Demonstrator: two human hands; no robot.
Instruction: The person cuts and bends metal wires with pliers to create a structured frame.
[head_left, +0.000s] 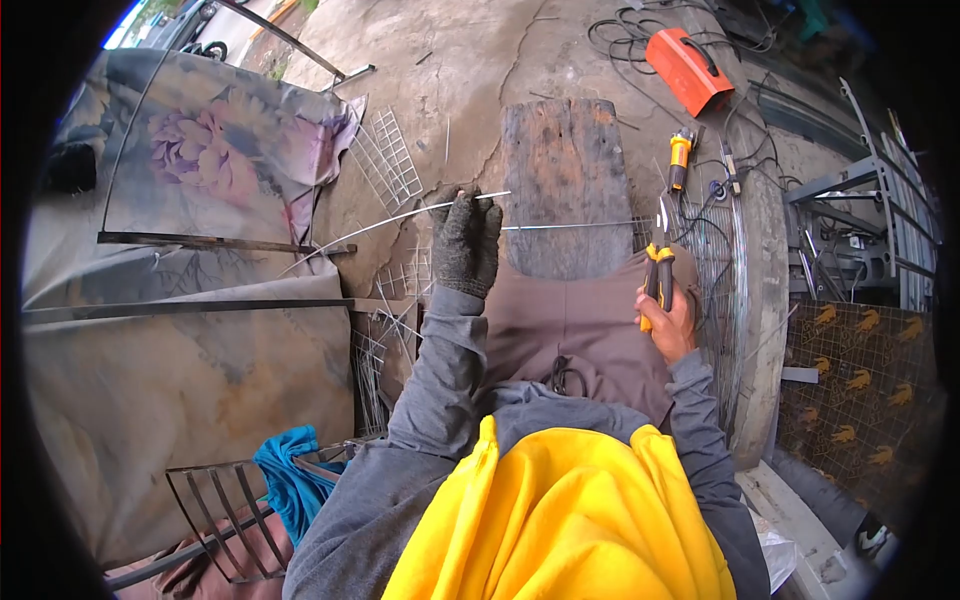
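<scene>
My left hand (pixel 466 245), in a dark grey knitted glove, is closed around a thin metal wire (pixel 392 219). The wire runs out to the left in a slight curve, and its short right end pokes past my fingers to the board's left edge. In my bare right hand (pixel 676 326) is a pair of pliers (pixel 659 262) with yellow and black handles, its jaws pointing away from me beside the board. Between the two hands lies a weathered wooden board (pixel 565 150), with another straight wire (pixel 570 226) across its near part.
Beyond the right hand are a yellow angle grinder (pixel 681 160) and an orange-red machine (pixel 690 72) with cables. Bundled wires (pixel 718 300) lie to the right. Welded wire grids (pixel 390 155) rest on the concrete at left, near a flower-print sheet (pixel 205 150). Metal frames (pixel 850 195) stand far right.
</scene>
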